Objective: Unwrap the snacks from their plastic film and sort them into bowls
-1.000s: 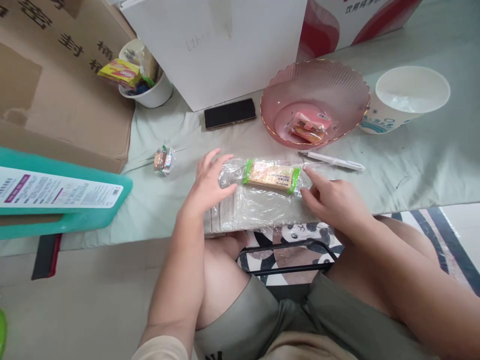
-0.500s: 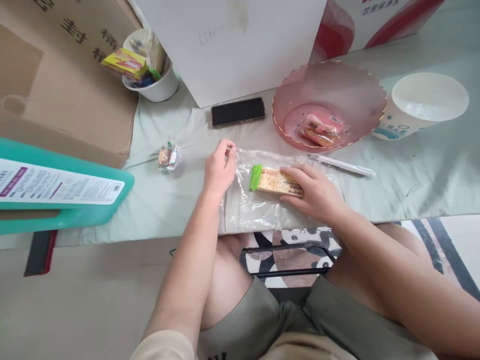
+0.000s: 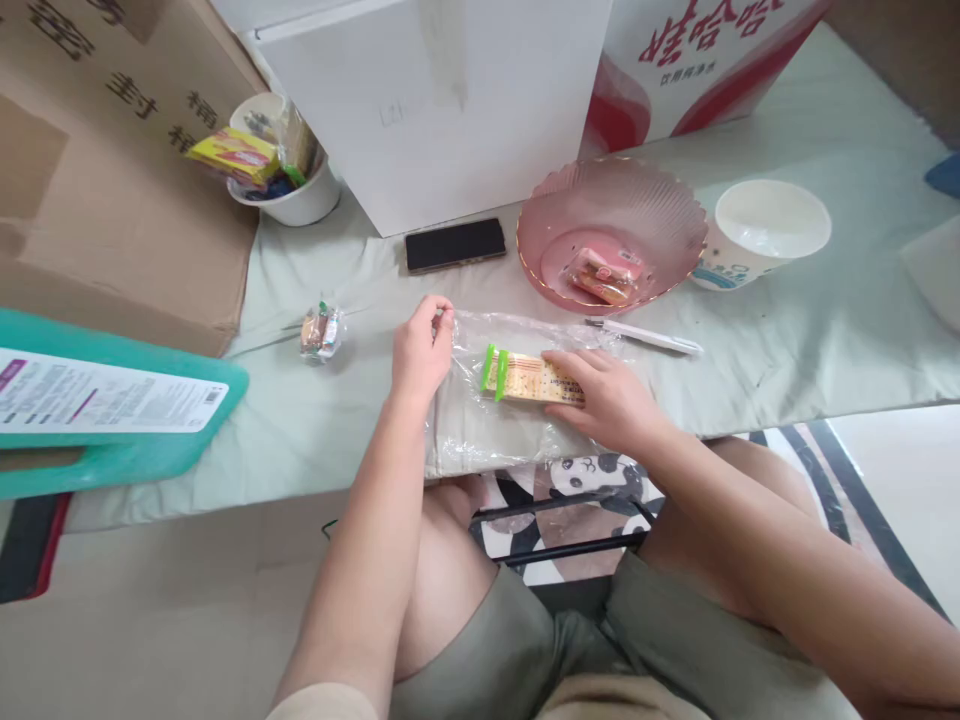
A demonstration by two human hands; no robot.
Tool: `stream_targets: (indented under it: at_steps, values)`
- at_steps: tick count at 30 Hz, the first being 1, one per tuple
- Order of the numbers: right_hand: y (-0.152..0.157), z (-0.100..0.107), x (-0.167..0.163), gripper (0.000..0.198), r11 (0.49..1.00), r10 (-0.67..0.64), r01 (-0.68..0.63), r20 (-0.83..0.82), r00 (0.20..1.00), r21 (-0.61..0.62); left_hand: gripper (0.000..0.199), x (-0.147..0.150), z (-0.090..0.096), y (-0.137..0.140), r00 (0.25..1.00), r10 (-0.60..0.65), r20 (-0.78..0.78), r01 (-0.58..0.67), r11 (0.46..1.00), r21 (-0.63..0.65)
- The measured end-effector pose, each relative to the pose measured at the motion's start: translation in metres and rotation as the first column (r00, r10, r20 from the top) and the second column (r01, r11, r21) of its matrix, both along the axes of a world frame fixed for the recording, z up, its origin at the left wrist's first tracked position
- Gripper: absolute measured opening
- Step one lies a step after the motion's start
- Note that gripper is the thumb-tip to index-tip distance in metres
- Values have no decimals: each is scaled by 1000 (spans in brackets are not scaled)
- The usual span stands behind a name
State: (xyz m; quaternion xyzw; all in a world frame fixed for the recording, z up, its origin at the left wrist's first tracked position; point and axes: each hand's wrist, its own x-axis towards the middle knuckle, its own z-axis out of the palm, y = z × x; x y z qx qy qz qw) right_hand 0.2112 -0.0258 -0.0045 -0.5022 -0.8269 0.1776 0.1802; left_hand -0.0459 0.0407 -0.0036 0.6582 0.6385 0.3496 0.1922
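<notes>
A clear plastic bag (image 3: 469, 430) lies flat at the table's front edge. My left hand (image 3: 421, 345) is closed in a pinch at the bag's upper left corner. On the right, my right hand (image 3: 607, 395) grips the end of a biscuit packet (image 3: 525, 377), thumb on the near side and fingers over the top. The packet has see-through wrapping, pale speckled biscuits and bright green ends at its left. It lies within the bag's outline; whether it is inside or on top I cannot tell. Past my right hand lies a white pen-like tool (image 3: 652, 337).
Behind stand a pink bowl (image 3: 544, 215) with wrapped snacks, a paper tub (image 3: 739, 260), a phone (image 3: 455, 245) and a white box (image 3: 465, 130). To the left are a small wrapped snack (image 3: 321, 332), a white bucket (image 3: 307, 203) of packets, a cardboard box (image 3: 150, 230) and a teal container (image 3: 187, 435).
The camera view has shifted, so the table's things appear further left and slightly lower. Both hands keep their hold; the packet has hardly moved against the bag.
</notes>
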Motion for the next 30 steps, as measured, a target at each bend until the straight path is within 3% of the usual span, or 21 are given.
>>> stream_targets:
  at_steps: [4,8,11,13,16,18,21,25,27,30]
  values:
    - [-14,15,16,51,1000,-1,2,-89,996,1,11,-4,2,1,1000,3,-22,-4,1000,-19]
    - [-15,45,39,53,989,-67,82,-130,989,119,12,-3,2,1,1000,7,10,-7,999,-35]
    - [16,67,52,56,928,-244,265,-110,964,261,14,-2,3,2,999,-23,47,25,999,-36]
    - [48,77,56,56,900,-309,319,-82,947,297,14,0,6,1,998,-43,55,45,998,-35]
    - [80,88,53,56,918,-269,267,-35,963,292,13,3,10,0,995,-60,79,65,996,-68]
    - [78,91,47,46,906,-246,260,-84,966,335,16,4,12,-2,988,-81,135,96,989,-109]
    - [39,80,40,21,877,-283,358,-256,924,321,21,2,12,-3,969,-86,233,121,983,-139]
    - [-13,34,40,17,913,-340,393,-328,881,107,27,-5,11,-2,896,-96,433,152,984,-95]
    - [-22,11,39,27,920,-362,392,-343,866,18,36,-9,15,-3,801,-119,587,205,975,-81]
    - [-16,-9,38,45,928,-369,352,-431,823,-121,48,-17,26,-9,594,-154,789,332,941,-67]
